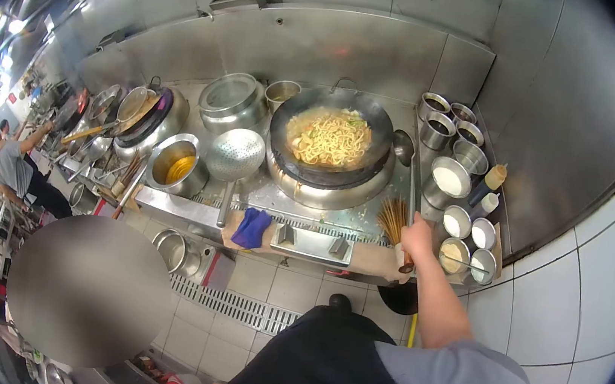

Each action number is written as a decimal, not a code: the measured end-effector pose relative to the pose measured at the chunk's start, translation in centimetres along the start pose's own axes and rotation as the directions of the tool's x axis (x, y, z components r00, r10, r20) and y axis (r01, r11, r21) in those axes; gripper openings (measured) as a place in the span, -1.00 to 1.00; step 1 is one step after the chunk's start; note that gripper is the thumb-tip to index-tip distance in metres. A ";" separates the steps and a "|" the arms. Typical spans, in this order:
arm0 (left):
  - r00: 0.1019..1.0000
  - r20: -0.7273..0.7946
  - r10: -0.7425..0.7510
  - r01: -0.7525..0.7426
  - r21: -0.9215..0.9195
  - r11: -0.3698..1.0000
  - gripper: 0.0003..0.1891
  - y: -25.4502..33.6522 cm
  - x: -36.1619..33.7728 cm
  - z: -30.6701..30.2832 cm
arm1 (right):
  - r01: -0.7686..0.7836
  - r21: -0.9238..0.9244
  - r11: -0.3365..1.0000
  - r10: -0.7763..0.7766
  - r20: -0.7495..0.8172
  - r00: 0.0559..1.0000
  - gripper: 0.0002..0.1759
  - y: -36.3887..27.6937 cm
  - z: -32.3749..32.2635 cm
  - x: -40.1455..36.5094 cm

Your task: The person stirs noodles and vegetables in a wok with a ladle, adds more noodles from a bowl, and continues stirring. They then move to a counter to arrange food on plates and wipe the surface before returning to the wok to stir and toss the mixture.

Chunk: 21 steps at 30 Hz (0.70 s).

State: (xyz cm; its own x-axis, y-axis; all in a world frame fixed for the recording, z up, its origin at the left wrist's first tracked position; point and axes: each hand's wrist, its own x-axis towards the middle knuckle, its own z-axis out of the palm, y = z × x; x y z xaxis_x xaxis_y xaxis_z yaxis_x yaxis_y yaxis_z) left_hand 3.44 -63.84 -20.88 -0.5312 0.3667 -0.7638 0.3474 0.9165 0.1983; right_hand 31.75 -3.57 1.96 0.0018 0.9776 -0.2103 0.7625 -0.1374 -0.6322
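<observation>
My right hand (416, 235) is closed round the long handle of a ladle (403, 149). The ladle's bowl rests by the right rim of a large dark wok (384, 117), and its wooden handle end points toward me. Noodles (330, 138) with bits of vegetable lie in broth inside the wok. Just left of my right hand stands a bamboo wok brush (392, 218). Several metal pots of seasoning, one holding white powder (456, 223), sit to the hand's right. My left hand does not show.
Left of the wok are a perforated strainer (235, 155), a pot of yellow liquid (180, 168) and a lidded pot (231, 96). A blue cloth (251, 228) hangs at the front edge. Squeeze bottles (492, 179) stand right. Another person (21, 171) works far left.
</observation>
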 end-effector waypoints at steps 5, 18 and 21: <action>1.000 -0.012 0.007 -0.006 0.045 0.999 -0.65 3.9 2.0 -1.2 | 0.100 0.236 0.967 -0.072 -0.123 0.990 -0.34 -0.4 -4.4 4.1; 0.982 -0.105 -0.156 0.137 -0.175 0.975 -0.69 21.5 -2.2 -2.6 | 0.049 0.239 0.970 -0.017 -0.135 0.991 -0.65 2.4 -10.5 21.9; 0.990 -0.082 -0.111 0.100 -0.127 0.987 -0.69 20.1 -1.0 -2.0 | 0.013 0.243 0.970 -0.005 -0.033 0.999 -0.66 2.5 -10.8 22.0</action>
State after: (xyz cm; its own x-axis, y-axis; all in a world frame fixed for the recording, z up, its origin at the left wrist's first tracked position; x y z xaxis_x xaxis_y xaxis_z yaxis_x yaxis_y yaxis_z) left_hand 9.41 -45.44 -14.87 -0.6280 0.2743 -0.7282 0.1916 0.9615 0.1969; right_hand 40.66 19.31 3.77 0.0194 0.9830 -0.1826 0.5828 -0.1595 -0.7968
